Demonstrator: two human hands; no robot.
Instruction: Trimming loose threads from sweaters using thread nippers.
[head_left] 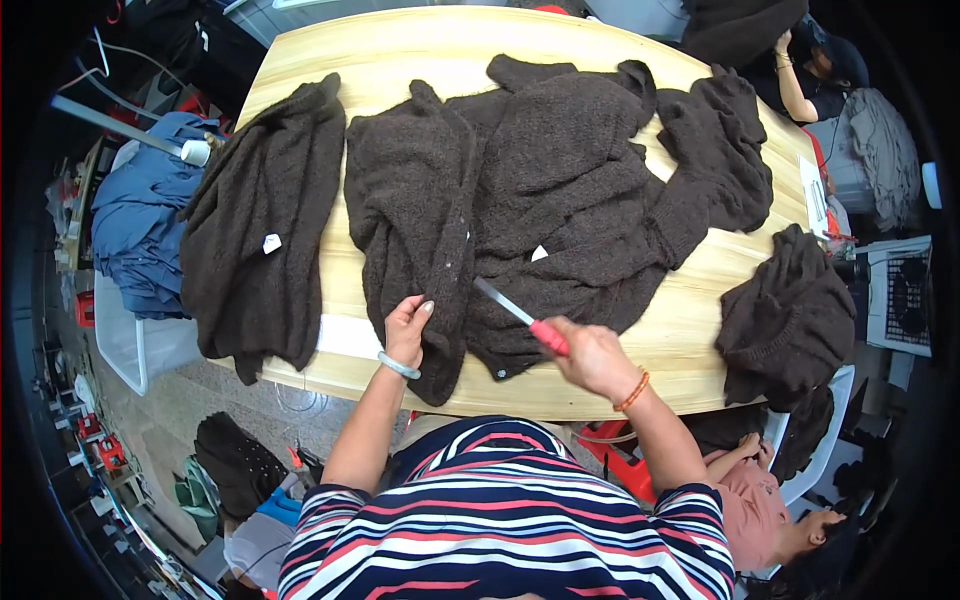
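Observation:
A dark brown knitted cardigan (570,170) lies spread over the middle of the table, with small pale dots along its front edge. My left hand (406,328) pinches the lower part of its left front panel between thumb and fingers. Closed round a red handle, my right hand (597,362) holds a tool with a long, flat silver blade (510,303). The blade points up and left, over the cardigan's lower front. Whether its tip touches the knit I cannot tell. A white label (540,253) shows on the cardigan.
On the table's left edge hangs another brown knit garment (265,230); a bunched one (790,315) lies at the right. Blue garments (150,220) fill a white bin (140,350) at left. One person (800,80) is at far right, another (750,500) at near right.

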